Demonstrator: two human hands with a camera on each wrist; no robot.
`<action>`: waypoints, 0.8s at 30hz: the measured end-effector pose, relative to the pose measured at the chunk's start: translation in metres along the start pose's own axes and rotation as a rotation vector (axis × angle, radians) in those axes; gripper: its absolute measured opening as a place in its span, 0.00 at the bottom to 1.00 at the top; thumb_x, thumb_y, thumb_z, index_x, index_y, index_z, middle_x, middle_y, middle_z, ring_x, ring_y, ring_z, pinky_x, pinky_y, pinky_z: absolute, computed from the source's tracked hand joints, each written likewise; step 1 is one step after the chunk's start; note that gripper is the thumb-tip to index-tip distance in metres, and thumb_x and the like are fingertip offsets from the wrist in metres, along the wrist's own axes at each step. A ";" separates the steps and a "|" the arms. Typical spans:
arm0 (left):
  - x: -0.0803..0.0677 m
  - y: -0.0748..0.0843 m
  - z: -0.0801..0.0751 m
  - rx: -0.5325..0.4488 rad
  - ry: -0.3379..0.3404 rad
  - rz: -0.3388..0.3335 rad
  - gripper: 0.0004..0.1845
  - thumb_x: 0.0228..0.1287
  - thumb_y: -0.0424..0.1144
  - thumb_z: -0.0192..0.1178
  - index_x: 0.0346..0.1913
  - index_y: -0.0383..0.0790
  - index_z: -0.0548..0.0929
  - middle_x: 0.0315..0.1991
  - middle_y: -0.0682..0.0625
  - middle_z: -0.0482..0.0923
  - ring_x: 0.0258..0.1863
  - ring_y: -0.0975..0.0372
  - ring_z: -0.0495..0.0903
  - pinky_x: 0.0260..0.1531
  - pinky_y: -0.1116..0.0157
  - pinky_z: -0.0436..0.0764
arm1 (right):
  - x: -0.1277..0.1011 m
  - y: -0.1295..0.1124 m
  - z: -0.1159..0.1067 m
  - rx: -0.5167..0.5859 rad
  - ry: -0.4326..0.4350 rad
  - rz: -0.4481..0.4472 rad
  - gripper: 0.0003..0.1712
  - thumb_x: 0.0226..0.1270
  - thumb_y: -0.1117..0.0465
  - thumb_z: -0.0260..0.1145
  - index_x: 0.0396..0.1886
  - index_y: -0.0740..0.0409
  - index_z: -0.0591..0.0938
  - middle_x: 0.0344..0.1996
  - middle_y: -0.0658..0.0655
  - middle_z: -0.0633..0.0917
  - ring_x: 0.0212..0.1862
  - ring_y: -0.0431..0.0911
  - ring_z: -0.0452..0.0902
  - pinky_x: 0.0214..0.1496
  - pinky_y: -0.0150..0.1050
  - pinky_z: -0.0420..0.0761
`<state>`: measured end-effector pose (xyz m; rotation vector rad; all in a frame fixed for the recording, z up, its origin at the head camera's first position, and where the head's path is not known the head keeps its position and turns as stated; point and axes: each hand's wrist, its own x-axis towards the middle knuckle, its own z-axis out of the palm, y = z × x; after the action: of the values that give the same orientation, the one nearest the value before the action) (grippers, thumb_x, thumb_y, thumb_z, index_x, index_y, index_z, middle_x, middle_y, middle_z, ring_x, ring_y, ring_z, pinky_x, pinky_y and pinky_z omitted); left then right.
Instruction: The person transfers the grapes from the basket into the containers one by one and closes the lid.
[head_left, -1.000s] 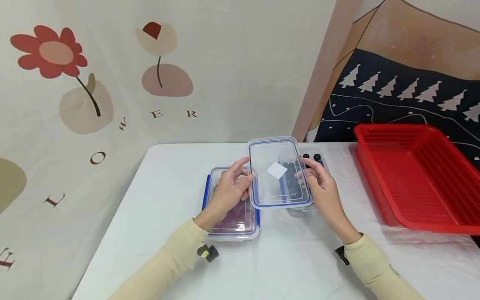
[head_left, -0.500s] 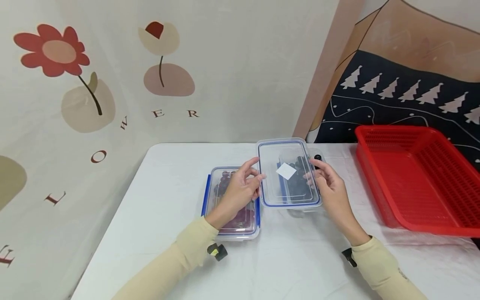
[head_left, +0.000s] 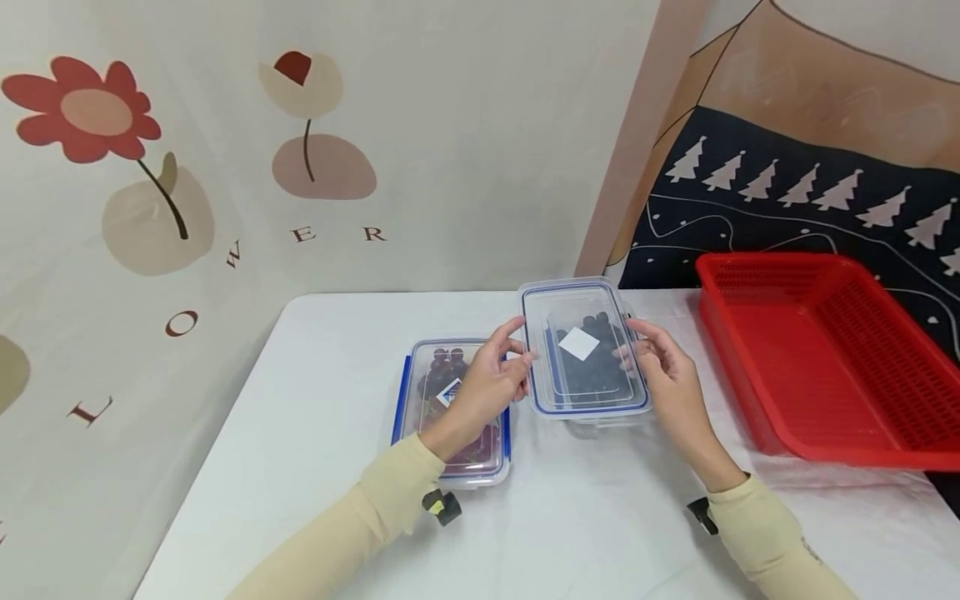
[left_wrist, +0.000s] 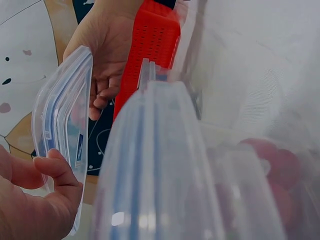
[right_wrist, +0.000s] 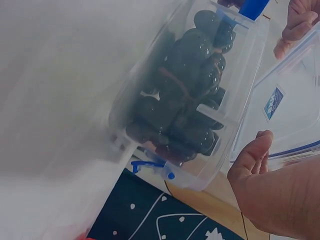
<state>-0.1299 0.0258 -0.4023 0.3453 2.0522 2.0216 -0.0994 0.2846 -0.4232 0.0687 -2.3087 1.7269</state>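
A clear plastic lid with a blue seal and a white diamond sticker is held level between both hands. My left hand pinches its left edge, and my right hand grips the right edge between thumb and fingers. Directly beneath the lid stands a clear box filled with dark grapes; the right wrist view shows its near side and a blue latch. Whether lid and box touch is hard to tell. Left of it, partly behind my left hand, lies a lidded box of reddish grapes with blue side latches.
A red plastic basket occupies the right side of the white-covered table. Behind the table hangs a printed cloth with flowers and letters, and a darker one with trees stands at the right.
Both hands have carried the lid to the right and over the box of dark grapes, which it now covers almost fully from above. The lidded box's sticker has come into sight.
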 end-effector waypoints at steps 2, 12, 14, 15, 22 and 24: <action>0.000 -0.001 0.001 -0.011 -0.009 -0.003 0.36 0.83 0.31 0.58 0.87 0.42 0.60 0.52 0.43 0.75 0.27 0.61 0.77 0.26 0.70 0.76 | 0.000 0.001 -0.002 -0.001 0.003 0.004 0.25 0.91 0.61 0.49 0.80 0.58 0.74 0.52 0.68 0.87 0.46 0.40 0.82 0.54 0.24 0.80; 0.004 0.000 0.010 -0.007 -0.044 -0.007 0.39 0.82 0.28 0.55 0.89 0.41 0.54 0.60 0.39 0.78 0.29 0.62 0.78 0.30 0.69 0.79 | -0.001 0.005 -0.016 -0.064 0.018 0.044 0.29 0.91 0.59 0.48 0.85 0.59 0.69 0.54 0.69 0.85 0.50 0.36 0.78 0.57 0.19 0.75; 0.005 0.000 0.011 -0.015 -0.041 -0.017 0.38 0.82 0.28 0.56 0.88 0.36 0.54 0.59 0.40 0.79 0.29 0.62 0.78 0.30 0.69 0.79 | -0.001 0.005 -0.019 -0.088 0.022 0.068 0.29 0.91 0.57 0.48 0.85 0.59 0.69 0.55 0.68 0.85 0.52 0.36 0.77 0.57 0.18 0.74; 0.006 0.000 0.012 -0.024 -0.040 -0.021 0.37 0.82 0.29 0.58 0.87 0.34 0.56 0.58 0.41 0.80 0.29 0.62 0.78 0.30 0.69 0.79 | -0.001 0.006 -0.020 -0.098 0.023 0.077 0.30 0.91 0.56 0.48 0.85 0.60 0.69 0.56 0.68 0.84 0.52 0.37 0.77 0.56 0.18 0.73; 0.011 0.003 0.015 -0.047 0.009 -0.005 0.22 0.80 0.30 0.63 0.70 0.27 0.75 0.46 0.44 0.82 0.29 0.60 0.79 0.31 0.69 0.80 | 0.003 0.004 -0.022 -0.084 0.103 0.059 0.26 0.90 0.57 0.53 0.76 0.67 0.77 0.61 0.62 0.84 0.50 0.35 0.77 0.53 0.19 0.76; 0.011 0.005 0.016 -0.045 0.032 0.015 0.15 0.80 0.29 0.63 0.63 0.28 0.79 0.44 0.45 0.82 0.28 0.61 0.79 0.31 0.69 0.80 | 0.005 0.003 -0.022 -0.053 0.138 0.045 0.24 0.89 0.59 0.56 0.72 0.69 0.80 0.59 0.57 0.85 0.48 0.34 0.79 0.51 0.21 0.78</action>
<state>-0.1354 0.0449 -0.3973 0.3229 2.0248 2.0916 -0.1007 0.3064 -0.4188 -0.1099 -2.2700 1.6355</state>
